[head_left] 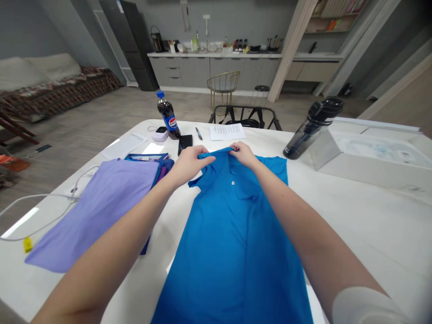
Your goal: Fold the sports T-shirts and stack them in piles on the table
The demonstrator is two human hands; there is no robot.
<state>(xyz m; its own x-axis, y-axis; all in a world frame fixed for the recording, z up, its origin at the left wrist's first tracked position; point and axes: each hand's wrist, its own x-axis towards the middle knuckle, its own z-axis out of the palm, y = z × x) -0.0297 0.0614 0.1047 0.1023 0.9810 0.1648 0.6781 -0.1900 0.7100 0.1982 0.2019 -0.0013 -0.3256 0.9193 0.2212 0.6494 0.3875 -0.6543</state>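
Note:
A blue shirt [222, 243] lies spread on the white table [351, 216], its collar end away from me and its lower part running out of view at the bottom. My left hand [191, 165] pinches the left end of the collar between thumb and fingers. At the collar's right end, my right hand [243, 154] is closed on the fabric. The collar strip is stretched between both hands, slightly raised. To the left lies a lavender garment [104, 207] on top of other folded dark blue clothes [164, 164].
Beyond the shirt are a cola bottle [168, 117], a phone [185, 143], a pen [199, 133] and a printed sheet [227, 132]. A dark tumbler [308, 130] and a white box [371, 153] stand at right. White cables [43, 195] cross the left edge.

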